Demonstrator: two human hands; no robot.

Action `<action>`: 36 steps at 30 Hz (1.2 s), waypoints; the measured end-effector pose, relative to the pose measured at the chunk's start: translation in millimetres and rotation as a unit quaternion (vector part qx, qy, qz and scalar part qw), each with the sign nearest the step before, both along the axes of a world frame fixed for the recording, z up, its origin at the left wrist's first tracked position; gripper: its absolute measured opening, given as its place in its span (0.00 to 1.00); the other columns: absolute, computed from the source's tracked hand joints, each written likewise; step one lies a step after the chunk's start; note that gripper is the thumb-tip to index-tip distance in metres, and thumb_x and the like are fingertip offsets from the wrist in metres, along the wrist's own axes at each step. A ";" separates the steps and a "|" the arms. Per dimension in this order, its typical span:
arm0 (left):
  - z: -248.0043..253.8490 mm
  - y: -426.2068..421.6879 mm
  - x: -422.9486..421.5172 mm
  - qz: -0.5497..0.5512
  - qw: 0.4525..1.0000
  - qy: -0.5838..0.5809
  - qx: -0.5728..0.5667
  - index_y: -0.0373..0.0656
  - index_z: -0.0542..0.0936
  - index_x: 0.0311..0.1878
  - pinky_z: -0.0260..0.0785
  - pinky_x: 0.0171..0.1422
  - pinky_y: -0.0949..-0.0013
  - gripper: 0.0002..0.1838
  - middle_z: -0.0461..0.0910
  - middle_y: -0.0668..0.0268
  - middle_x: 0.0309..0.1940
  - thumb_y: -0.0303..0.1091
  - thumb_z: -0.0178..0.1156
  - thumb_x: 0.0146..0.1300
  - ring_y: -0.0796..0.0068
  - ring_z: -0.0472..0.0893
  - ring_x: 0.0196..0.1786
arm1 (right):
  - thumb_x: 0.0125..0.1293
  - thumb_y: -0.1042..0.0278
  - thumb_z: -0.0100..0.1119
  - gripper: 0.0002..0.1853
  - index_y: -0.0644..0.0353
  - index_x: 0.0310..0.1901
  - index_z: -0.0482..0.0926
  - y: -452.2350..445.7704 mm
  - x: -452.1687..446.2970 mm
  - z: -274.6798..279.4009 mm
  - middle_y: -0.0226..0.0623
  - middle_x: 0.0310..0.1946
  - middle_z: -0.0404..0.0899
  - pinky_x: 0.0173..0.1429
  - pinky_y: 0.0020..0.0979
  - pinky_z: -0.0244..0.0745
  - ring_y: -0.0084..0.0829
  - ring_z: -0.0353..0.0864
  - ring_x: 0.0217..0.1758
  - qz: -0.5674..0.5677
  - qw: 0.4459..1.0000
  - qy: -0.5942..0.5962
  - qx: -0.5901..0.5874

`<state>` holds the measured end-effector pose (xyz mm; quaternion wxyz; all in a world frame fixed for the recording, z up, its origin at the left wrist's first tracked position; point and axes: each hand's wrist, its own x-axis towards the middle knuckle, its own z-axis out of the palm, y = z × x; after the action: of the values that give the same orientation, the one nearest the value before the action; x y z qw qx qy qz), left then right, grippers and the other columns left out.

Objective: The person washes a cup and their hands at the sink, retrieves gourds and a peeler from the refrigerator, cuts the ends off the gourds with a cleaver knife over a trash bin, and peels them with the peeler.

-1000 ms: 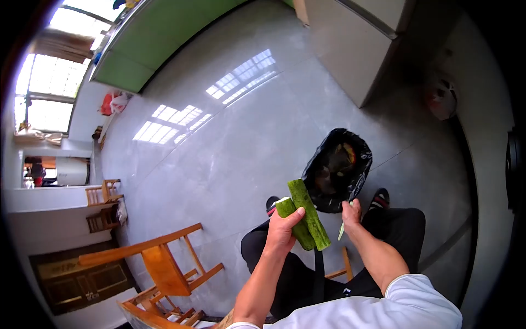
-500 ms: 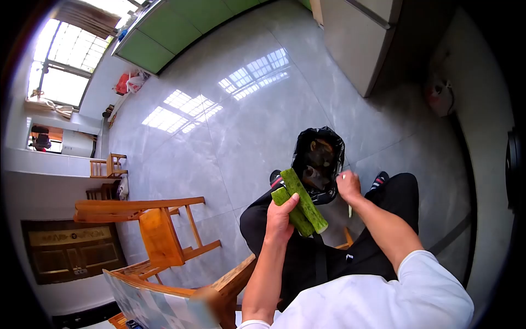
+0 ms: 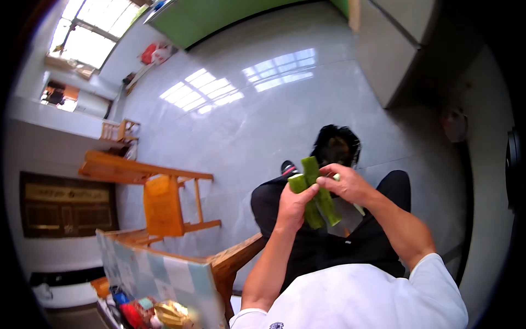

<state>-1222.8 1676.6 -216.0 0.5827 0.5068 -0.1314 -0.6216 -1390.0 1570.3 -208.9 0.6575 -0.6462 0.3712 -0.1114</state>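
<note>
Clasping two green pieces (image 3: 312, 214) with the left hand (image 3: 294, 203), fingers wrapped round and thumb laid across; holding both side by side, slanted, above the dark-trousered lap; nearly closed at the right hand (image 3: 350, 185), gripping a slim pale object (image 3: 359, 209) that juts out on either side of it, cannot tell of what kind; reaching with the bent right fingertips to the upper part of the right-hand piece, seemingly touching.

Across the room, from far left: dark wooden door (image 3: 68, 204) in a pale wall; red, blue and gold packets (image 3: 134, 315) in a cluster at the bottom edge, cannot tell whether inside a container; red and white plastic bags (image 3: 156, 53) near the green cabinets (image 3: 219, 24), contents hidden; orange-brown wooden chair (image 3: 163, 204); close by, table (image 3: 170, 268) with a blue-and-white checked cover; just beyond the hands, bin (image 3: 327, 133) lined with crumpled black plastic, open-mouthed on the grey floor, containing dark brownish matter, too blurred to name; farther right, tall pale cabinet (image 3: 386, 55); last, in shadow by the right wall, pale bag (image 3: 455, 125), contents hidden too.
</note>
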 end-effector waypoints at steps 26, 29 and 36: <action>274.0 129.9 42.2 0.206 0.811 -0.418 0.353 0.39 0.74 0.51 0.75 0.40 0.72 0.20 0.79 0.67 0.35 0.31 0.74 0.64 0.77 0.80 0.35 | 0.75 0.55 0.61 0.16 0.59 0.53 0.82 -82.5 -3.2 -28.5 0.20 0.32 0.76 0.32 0.20 0.63 0.12 0.67 0.29 -0.008 0.979 0.002 0.204; 276.4 178.3 48.7 0.145 0.694 -0.548 0.443 0.37 0.75 0.49 0.75 0.42 0.66 0.21 0.81 0.63 0.34 0.35 0.75 0.62 0.72 0.81 0.36 | 0.75 0.55 0.61 0.17 0.61 0.52 0.81 -80.1 -2.8 -27.5 0.23 0.34 0.78 0.35 0.23 0.68 0.15 0.72 0.32 0.050 0.989 -0.005 0.141; 233.6 236.6 69.7 0.073 0.630 -0.624 0.457 0.33 0.77 0.54 0.74 0.54 0.54 0.27 0.83 0.49 0.42 0.39 0.76 0.59 0.50 0.83 0.47 | 0.75 0.54 0.60 0.20 0.66 0.53 0.81 -28.4 -15.9 -19.0 0.35 0.39 0.84 0.51 0.30 0.78 0.25 0.82 0.42 0.046 0.997 0.024 0.060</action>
<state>-1153.1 1913.1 17.6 0.0986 0.9828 -0.1254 -0.0926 -1405.9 1542.0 -227.9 0.6901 -0.6245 0.3632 -0.0431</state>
